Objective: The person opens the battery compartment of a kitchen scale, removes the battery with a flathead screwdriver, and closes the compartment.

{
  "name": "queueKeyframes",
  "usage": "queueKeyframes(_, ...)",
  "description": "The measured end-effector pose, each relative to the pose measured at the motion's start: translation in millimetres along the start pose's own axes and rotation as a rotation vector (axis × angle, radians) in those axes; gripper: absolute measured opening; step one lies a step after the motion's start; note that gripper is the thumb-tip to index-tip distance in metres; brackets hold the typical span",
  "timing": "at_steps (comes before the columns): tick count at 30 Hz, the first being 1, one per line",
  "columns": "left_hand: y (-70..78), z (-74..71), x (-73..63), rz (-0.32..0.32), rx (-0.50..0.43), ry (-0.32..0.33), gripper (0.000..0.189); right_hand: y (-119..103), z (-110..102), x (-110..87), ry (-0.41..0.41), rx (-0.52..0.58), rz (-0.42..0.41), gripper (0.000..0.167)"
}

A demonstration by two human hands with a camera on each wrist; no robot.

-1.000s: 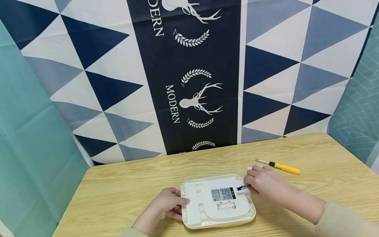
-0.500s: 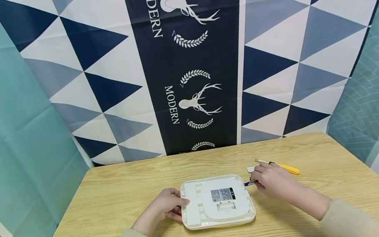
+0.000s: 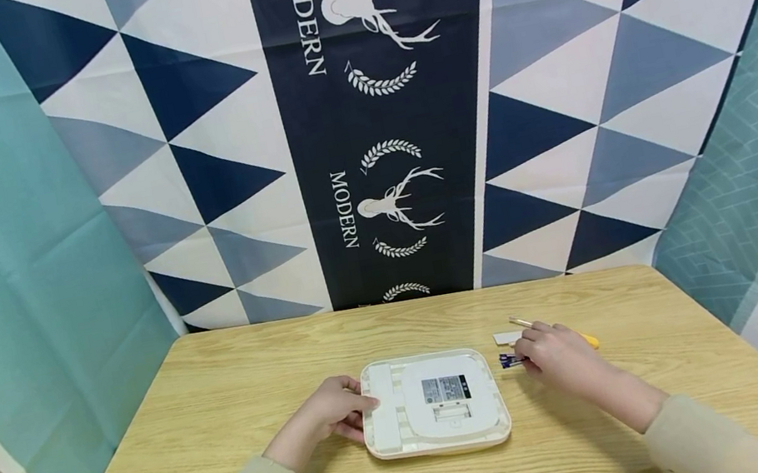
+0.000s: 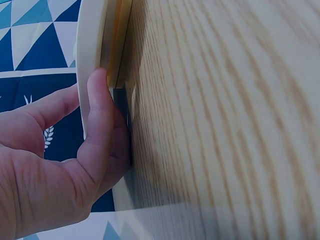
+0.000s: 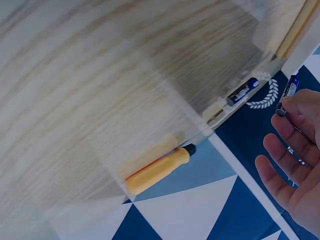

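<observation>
**Steadiness on one side, fine work on the other**

We start with the wooden table (image 3: 278,356), which bears everything. On its middle we see the white device (image 3: 424,430) lying flat, label side up, probably so that its underside can be reached. The left hand (image 3: 333,409) grips its left edge, thumb over the rim, most likely to stop it sliding. The right hand (image 3: 552,354) is apart from the device, off its right side. Beyond that hand lies the yellow screwdriver (image 5: 157,171), partly hidden from the head view, laid aside within reach, we judge. In the device's underside we find an uncovered recess (image 3: 453,412). Near the screwdriver's tip lies a small white piece (image 3: 507,337). Smallest are two dark blue batteries: the loose battery (image 5: 242,91) on the table, and the held battery (image 5: 287,95), pinched between thumb and forefinger, which suits so slim a thing.
</observation>
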State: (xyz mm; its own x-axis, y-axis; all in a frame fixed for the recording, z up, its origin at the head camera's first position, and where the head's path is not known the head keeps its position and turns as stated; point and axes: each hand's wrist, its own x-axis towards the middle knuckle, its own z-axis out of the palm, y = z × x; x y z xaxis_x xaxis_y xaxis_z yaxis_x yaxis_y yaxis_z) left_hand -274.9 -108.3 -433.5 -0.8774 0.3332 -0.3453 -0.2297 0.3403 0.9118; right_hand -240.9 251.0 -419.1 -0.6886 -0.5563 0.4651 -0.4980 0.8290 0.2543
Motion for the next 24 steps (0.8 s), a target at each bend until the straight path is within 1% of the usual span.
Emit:
queueKeyframes(13, -1.5, 0.3, 2.6, -0.018, -0.004, 0.004, 0.033, 11, 12, -7.1, -0.034, -0.007, 0.036, 0.023)
queueKeyframes(24, 0.0, -1.3, 2.1, -0.03, -0.011, 0.0, 0.033, 14, 18, -8.8, -0.145, -0.006, 0.08, 0.02)
